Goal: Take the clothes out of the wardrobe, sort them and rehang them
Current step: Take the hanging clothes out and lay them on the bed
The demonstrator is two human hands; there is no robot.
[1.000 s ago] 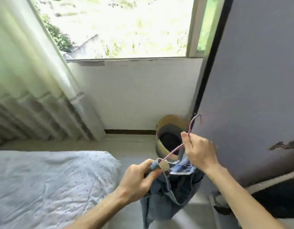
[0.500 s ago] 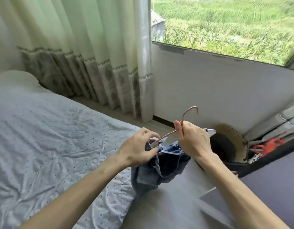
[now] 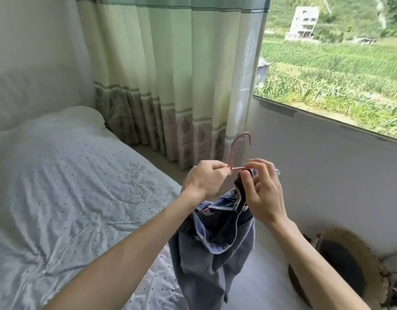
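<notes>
Pink wire hanger (image 3: 237, 168) had swung upright. Left hand (image 3: 204, 180) pinched it steady; right hand (image 3: 264, 193) pinched the blue denim garment (image 3: 215, 242) alongside, probably freeing it

The hanger (image 3: 231, 155) is smooth coated wire, the jeans (image 3: 206, 265) matt denim, the bedsheet (image 3: 70, 186) creased cloth, the basket (image 3: 342, 235) rough woven straw.

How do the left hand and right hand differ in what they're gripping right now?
The left hand pinches the pink hanger just below its hook; the right hand pinches the denim garment at its top edge. The left hand's fingers are tightly curled; the right hand's are looser. Both are held close together at the hanger.
</notes>
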